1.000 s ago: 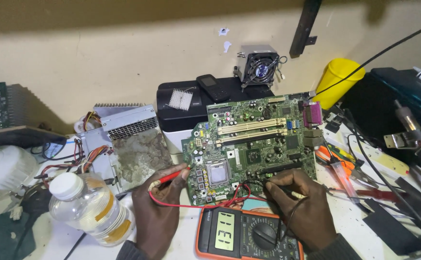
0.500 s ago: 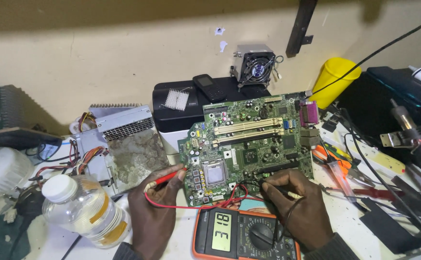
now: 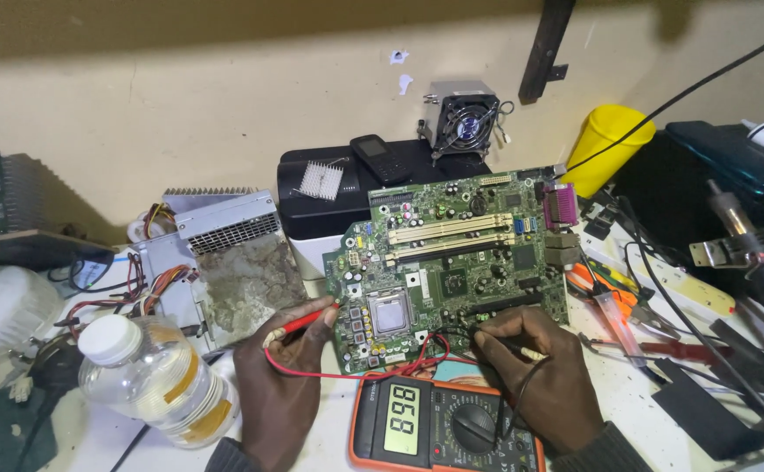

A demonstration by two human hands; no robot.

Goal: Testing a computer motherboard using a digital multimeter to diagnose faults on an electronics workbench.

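A green motherboard [image 3: 456, 253] is being tested, propped at a tilt on the crowded surface [image 3: 329, 411]. A red probe [image 3: 299, 322] is being pinched in the left hand [image 3: 281, 385], its tip touching the board's left edge. A black probe [image 3: 513, 347] is being pinched in the right hand [image 3: 543, 371], near the board's bottom edge. Both tips are best being kept very still while the orange multimeter [image 3: 445, 428], lying just below the board, is being read.
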